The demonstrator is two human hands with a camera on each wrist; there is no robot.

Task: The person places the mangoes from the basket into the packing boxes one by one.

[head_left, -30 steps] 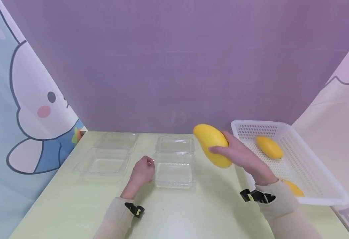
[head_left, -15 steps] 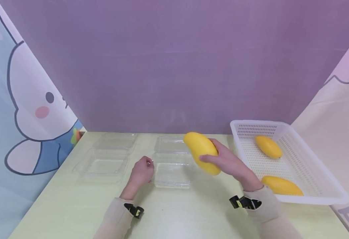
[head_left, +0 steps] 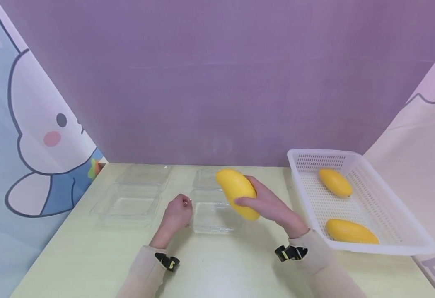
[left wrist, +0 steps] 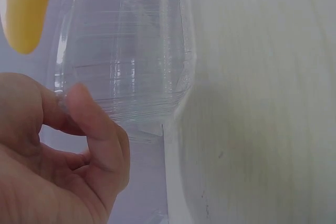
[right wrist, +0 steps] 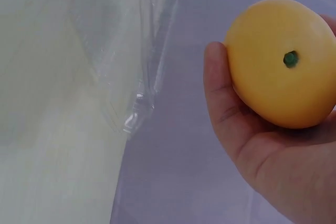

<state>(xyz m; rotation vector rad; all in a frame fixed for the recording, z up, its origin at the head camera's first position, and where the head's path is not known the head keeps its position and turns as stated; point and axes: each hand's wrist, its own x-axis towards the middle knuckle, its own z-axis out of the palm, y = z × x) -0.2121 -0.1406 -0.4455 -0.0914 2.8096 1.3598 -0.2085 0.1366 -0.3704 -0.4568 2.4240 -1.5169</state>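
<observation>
I have the right hand (head_left: 267, 203) wrapped round a smooth, yellow, mango-shaped fruit (head_left: 237, 192), thumb across its near side, held in the air above the right part of a clear plastic hinged box (head_left: 208, 215). The right wrist view shows me a small green stem mark (right wrist: 290, 59) on one end. The left hand (head_left: 178, 212) has its fingers curled in and seems to pinch the box at its left edge, near the hinge. Further left, another clear plastic hinged box (head_left: 131, 207) lies open on the pale wooden desk (head_left: 225, 269); at the right, two more yellow fruits (head_left: 335, 182) lie in a white perforated plastic basket (head_left: 389, 249).

I judge the fruit firm, moderate in weight and a little slippery, so I would keep hold round its thick middle. The box looks thin, springy and very light, apt to slide or buckle; its edge is the place to steady it.

Against a second ago, the right hand and its fruit are further left and slightly lower, off the bare stretch beside the basket, and the nearer basket fruit shows fully. The left hand is practically unmoved.
</observation>
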